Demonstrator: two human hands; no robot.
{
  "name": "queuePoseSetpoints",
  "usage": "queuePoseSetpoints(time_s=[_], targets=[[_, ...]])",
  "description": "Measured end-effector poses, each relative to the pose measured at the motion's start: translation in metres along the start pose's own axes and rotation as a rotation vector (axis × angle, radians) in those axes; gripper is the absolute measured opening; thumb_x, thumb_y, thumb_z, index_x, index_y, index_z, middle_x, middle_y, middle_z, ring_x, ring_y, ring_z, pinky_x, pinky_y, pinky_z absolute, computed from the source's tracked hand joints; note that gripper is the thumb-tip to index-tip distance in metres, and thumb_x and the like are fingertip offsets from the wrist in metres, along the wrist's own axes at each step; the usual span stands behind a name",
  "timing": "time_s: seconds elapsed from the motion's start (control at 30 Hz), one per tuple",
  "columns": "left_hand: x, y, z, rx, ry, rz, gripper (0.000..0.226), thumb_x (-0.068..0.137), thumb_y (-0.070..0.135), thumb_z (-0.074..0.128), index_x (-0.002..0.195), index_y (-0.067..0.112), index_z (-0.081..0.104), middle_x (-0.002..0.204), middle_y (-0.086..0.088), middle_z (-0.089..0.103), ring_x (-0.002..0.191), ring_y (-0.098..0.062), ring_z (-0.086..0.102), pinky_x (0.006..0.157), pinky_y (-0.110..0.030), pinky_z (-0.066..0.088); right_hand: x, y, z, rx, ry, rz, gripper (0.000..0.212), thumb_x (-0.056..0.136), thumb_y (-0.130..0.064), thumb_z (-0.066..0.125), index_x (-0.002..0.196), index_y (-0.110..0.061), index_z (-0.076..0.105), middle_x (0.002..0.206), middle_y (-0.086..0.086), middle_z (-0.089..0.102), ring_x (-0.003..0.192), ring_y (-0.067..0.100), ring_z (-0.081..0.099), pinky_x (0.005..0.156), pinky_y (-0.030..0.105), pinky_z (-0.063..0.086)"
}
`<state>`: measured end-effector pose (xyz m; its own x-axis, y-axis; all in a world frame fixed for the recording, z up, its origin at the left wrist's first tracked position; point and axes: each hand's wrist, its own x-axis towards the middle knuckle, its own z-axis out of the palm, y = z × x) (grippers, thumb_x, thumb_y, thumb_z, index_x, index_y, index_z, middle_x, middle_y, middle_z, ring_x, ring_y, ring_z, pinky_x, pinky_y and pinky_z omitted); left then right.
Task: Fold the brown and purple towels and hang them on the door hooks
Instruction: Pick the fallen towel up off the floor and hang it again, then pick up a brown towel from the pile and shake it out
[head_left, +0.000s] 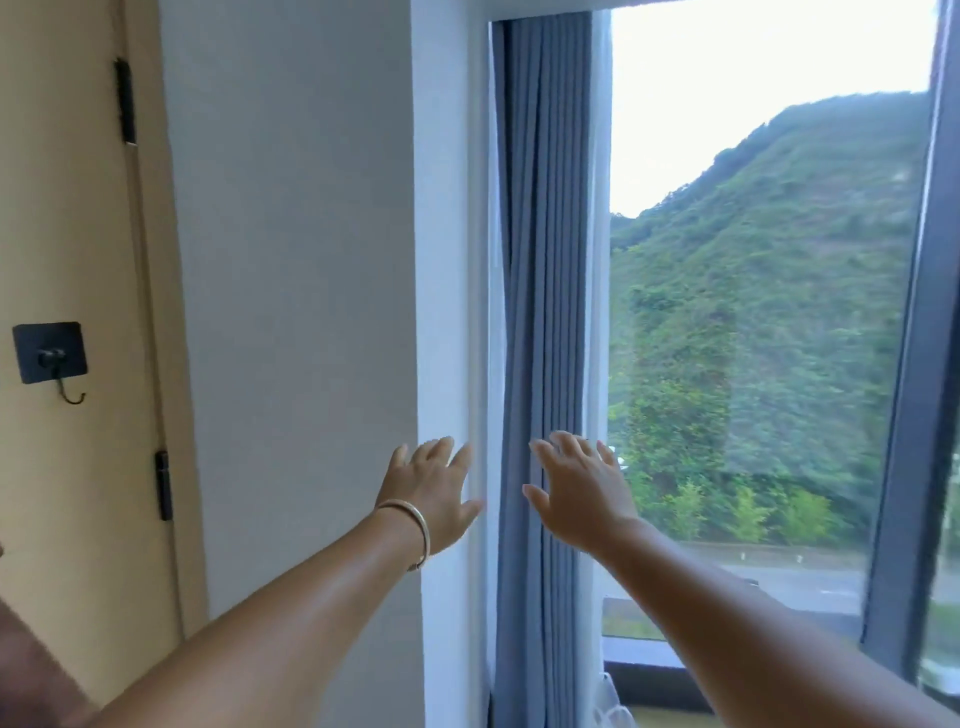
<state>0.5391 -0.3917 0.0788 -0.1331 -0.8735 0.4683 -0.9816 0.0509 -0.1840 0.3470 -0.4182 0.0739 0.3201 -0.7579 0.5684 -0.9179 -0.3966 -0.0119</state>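
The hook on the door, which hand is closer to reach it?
Probably the left hand. The hook is on the door at the far left, and the left hand is on that side. The right hand is nearer the curtain. Both hands are open and hold nothing.

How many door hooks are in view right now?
1. A black hook is stuck on the beige door at the far left, bare. More may lie outside the frame.
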Motion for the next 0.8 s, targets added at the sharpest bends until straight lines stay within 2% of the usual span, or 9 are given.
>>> queuePoseSetpoints(time_s=[0.2,0.37,0.53,0.67,0.8], targets=[[0.011,0.141,0.020,-0.104,-0.094,0.189,0.072,0.095,0.058,0.034,0.153,0.024,0.010,0.158,-0.003,0.020,0.145,-0.022,0.018,0.116,-0.050,0.018,-0.104,0.111,-0.014,-0.110,-0.120,0.276,0.058,0.093,-0.048,0.049,0.144,-0.026,0.035,0.151,0.005,0.034,0.140,0.024,0.031,0.115,0.048,0.019],[-0.007,0.278,0.032,-0.187,-0.187,0.354,0.068,0.094,0.058,0.038,0.152,0.028,0.016,0.157,-0.003,0.024,0.145,-0.023,0.022,0.116,-0.052,0.016,-0.206,0.197,-0.032,-0.155,-0.175,0.476,0.054,0.092,-0.048,0.051,0.140,-0.026,0.040,0.147,0.002,0.040,0.137,0.024,0.033,0.113,0.048,0.023],[-0.061,0.420,0.056,-0.220,-0.266,0.566,0.067,0.093,0.058,0.039,0.149,0.027,0.021,0.153,-0.003,0.032,0.137,-0.026,0.035,0.110,-0.050,0.026,-0.334,0.276,-0.041,-0.232,-0.309,0.692,0.053,0.092,-0.047,0.049,0.140,-0.024,0.040,0.144,0.004,0.040,0.135,0.025,0.034,0.112,0.049,0.024],[-0.114,0.515,0.074,-0.221,-0.348,0.743,0.066,0.094,0.057,0.038,0.150,0.026,0.019,0.152,-0.005,0.031,0.139,-0.026,0.031,0.113,-0.052,0.021,-0.445,0.323,-0.045,-0.283,-0.421,0.870,0.049,0.092,-0.049,0.047,0.134,-0.024,0.042,0.142,0.005,0.041,0.132,0.026,0.037,0.107,0.050,0.026],[-0.163,0.601,0.083,-0.228,-0.405,0.886,0.062,0.096,0.055,0.036,0.148,0.026,0.021,0.150,-0.003,0.033,0.136,-0.024,0.035,0.111,-0.049,0.024,-0.539,0.348,-0.055,-0.316,-0.488,1.055,0.048,0.094,-0.050,0.044,0.135,-0.025,0.043,0.141,0.004,0.042,0.126,0.024,0.042,0.102,0.045,0.030]])
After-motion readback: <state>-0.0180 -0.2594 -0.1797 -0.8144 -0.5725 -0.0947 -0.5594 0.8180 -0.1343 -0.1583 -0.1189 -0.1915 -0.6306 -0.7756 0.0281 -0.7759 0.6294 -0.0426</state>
